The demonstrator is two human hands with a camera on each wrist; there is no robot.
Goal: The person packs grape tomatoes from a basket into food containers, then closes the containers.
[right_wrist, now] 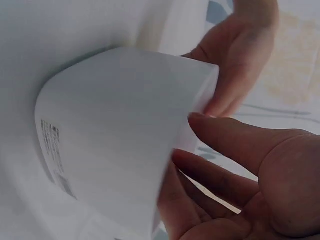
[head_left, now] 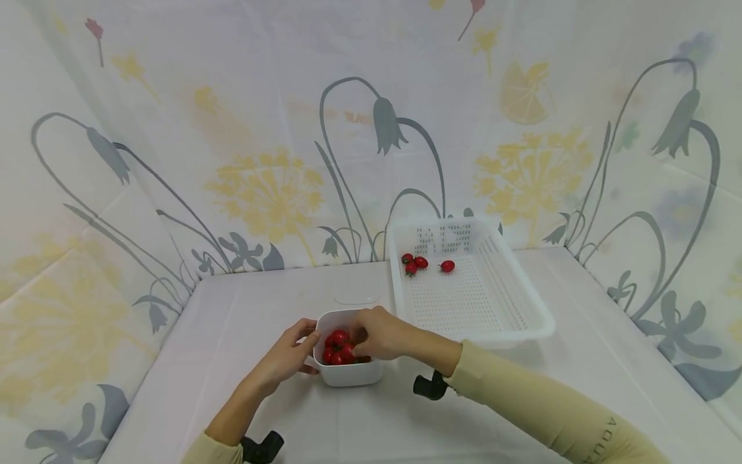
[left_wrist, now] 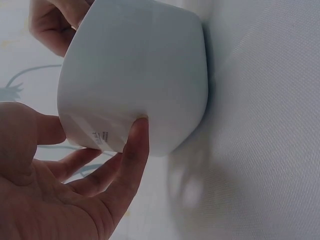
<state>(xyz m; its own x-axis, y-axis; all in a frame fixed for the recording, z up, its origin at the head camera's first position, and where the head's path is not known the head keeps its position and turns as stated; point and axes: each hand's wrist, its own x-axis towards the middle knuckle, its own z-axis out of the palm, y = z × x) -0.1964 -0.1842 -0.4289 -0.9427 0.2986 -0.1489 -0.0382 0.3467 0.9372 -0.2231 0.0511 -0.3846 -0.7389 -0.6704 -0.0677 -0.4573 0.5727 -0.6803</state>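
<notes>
A white box (head_left: 352, 376) with rounded corners stands on the table, several red cherry tomatoes (head_left: 339, 348) inside it. My left hand (head_left: 285, 354) holds the box by its left side; in the left wrist view its thumb is near the rim and a fingertip presses the outer wall (left_wrist: 135, 60). Over the right part of the box, my right hand (head_left: 379, 335) dips its thumb and fingers past the rim among the tomatoes. Its fingertips are partly hidden by the box wall (right_wrist: 115, 125) in the right wrist view, so whether they pinch a tomato cannot be made out.
To the right and behind stands a large white perforated basket (head_left: 530, 303) holding several cherry tomatoes (head_left: 420, 262) toward its back left. A flat pale lid-like piece (head_left: 356, 295) lies behind the box. A flower-printed cloth (head_left: 261, 129) hangs at the back of the white-covered table (head_left: 226, 322).
</notes>
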